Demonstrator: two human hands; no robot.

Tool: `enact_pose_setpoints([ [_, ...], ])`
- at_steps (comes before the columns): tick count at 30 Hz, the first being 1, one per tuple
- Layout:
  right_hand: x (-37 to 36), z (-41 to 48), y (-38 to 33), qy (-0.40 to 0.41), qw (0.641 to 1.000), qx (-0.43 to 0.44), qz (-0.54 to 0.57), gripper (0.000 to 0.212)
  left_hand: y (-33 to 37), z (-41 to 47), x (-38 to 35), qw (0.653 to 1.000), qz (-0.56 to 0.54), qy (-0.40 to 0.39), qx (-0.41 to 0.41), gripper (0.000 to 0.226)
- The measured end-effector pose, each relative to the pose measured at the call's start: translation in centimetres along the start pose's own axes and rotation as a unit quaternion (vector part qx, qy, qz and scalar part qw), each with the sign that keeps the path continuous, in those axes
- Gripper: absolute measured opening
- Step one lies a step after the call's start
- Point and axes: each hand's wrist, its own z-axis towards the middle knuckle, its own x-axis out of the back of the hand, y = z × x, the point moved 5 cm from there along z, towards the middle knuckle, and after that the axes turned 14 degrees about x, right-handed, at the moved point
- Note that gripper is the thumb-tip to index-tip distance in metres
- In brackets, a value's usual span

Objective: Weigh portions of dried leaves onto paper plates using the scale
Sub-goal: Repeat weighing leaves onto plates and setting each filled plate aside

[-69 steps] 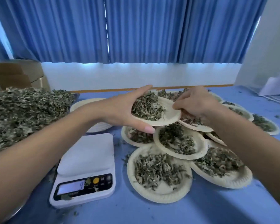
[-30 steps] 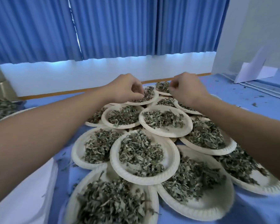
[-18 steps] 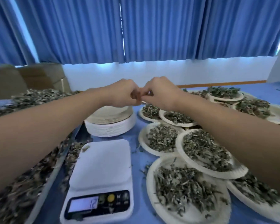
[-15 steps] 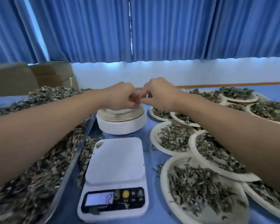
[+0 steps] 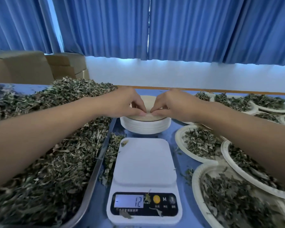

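Both hands meet at frame centre over the stack of paper plates (image 5: 145, 127), which sits on the blue bench (image 5: 178, 134) just above the scale (image 5: 144, 163).

Left hand (image 5: 127, 104): fingers curled, thumb and fingertips pinching the near rim of the top plate (image 5: 148, 100). Right hand (image 5: 169, 104): same, curled and pinching the same rim right beside the left hand's fingertips. The two thumbs nearly touch. Cannot tell whether the top plate is lifted off the stack.

The scale is white, lower centre, and its display (image 5: 128, 201) reads 12 with a small dash at its left. A leaf scrap (image 5: 124, 143) lies on the platform's upper left corner, and more bits lie on the control panel.

The dried leaves (image 5: 39, 153) are heaped in a metal tray (image 5: 95, 168) that fills the left side of the frame, with the left forearm crossing above it. Some leaves have spilled on the bench between tray and scale.

Filled plates (image 5: 196, 145) with leaf portions sit at the right and lower right, overlapping one another, partly under the right forearm. More filled plates (image 5: 270, 104) sit at the right edge, mid height.

Cardboard boxes (image 5: 23, 68) stand at upper left behind the tray. Blue curtains (image 5: 105, 27) run across the top, with a white wall below them.
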Motion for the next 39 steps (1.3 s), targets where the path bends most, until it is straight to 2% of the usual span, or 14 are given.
enact_pose_setpoints([
  [12,0.1,0.1,0.0,0.013,1.000,0.024,0.004,0.015,-0.3,0.2,0.0,1.000,0.000,-0.005,-0.011,0.012],
  [22,0.2,0.2,-0.4,0.001,0.997,0.036,-0.063,0.017,-0.6,0.4,0.3,0.999,-0.028,-0.017,-0.002,0.013],
  [29,0.1,0.2,-1.5,-0.033,0.986,0.054,-0.155,0.028,-0.6,0.3,0.2,0.999,-0.024,-0.030,0.003,0.012],
  [39,0.5,0.6,-1.9,-0.043,0.994,0.052,-0.086,0.018,-0.1,-0.1,0.0,0.999,-0.010,-0.032,-0.009,0.013],
])
